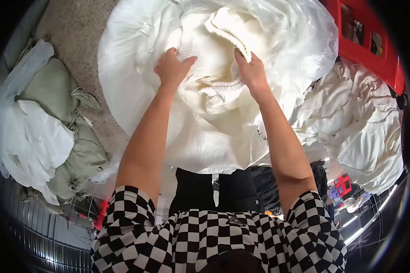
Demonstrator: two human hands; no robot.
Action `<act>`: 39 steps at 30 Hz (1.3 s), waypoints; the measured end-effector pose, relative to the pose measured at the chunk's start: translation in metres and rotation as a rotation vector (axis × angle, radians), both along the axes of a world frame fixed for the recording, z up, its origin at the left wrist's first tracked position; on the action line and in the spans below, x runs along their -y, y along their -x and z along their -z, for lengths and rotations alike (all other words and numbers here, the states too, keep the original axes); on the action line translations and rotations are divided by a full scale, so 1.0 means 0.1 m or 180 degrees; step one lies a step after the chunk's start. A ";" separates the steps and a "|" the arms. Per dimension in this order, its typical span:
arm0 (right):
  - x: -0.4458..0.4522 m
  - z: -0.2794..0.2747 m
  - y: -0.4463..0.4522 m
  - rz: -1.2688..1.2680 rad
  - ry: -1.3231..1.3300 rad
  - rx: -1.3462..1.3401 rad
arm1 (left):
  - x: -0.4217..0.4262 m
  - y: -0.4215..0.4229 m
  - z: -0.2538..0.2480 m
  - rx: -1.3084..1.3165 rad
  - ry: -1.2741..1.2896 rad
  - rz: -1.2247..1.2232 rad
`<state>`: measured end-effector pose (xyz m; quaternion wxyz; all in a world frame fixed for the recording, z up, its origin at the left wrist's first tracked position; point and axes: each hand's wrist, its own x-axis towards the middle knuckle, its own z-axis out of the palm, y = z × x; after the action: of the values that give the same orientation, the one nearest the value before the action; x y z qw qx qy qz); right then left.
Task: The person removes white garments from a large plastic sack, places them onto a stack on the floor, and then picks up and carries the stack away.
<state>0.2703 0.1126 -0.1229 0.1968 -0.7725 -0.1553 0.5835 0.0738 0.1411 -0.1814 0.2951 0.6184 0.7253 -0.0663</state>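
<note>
A large white plastic bag stands open in front of me, with cream-white knitted garments inside it. My left hand is at the left of the opening, thumb and fingers apart, resting against the white knit with nothing gripped. At the right of the opening, my right hand pinches the ribbed edge of a garment between thumb and fingers. That ribbed edge curves up and away from the hand. More folded ribbing lies between the two hands.
On the right lies a heap of white knitwear, below a red plastic crate. Green-grey sacks and white plastic sheeting are on the left. Concrete floor shows between the sacks and the bag.
</note>
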 end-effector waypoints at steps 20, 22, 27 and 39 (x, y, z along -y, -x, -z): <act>0.10 0.03 -0.07 0.0610 -0.0365 -0.0160 | 0.18 -0.30 -0.30 0.1753 -0.1134 -0.1336; 0.09 -0.09 -0.09 0.0808 -0.0180 -0.0187 | 0.22 0.03 -0.17 0.1370 -0.1066 -0.1732; 0.24 -0.18 -0.18 0.1217 -0.0457 -0.0149 | 0.55 0.33 -0.07 0.1063 -0.0029 -0.1839; 0.83 -1.48 -0.22 0.1098 -0.0685 0.0208 | 0.72 -0.84 -1.79 0.2786 -0.0126 0.1693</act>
<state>0.2926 0.0298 0.0255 0.3700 -0.7806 -0.0884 0.4959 0.1577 0.0687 -0.0019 0.5324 0.7568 0.3525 0.1398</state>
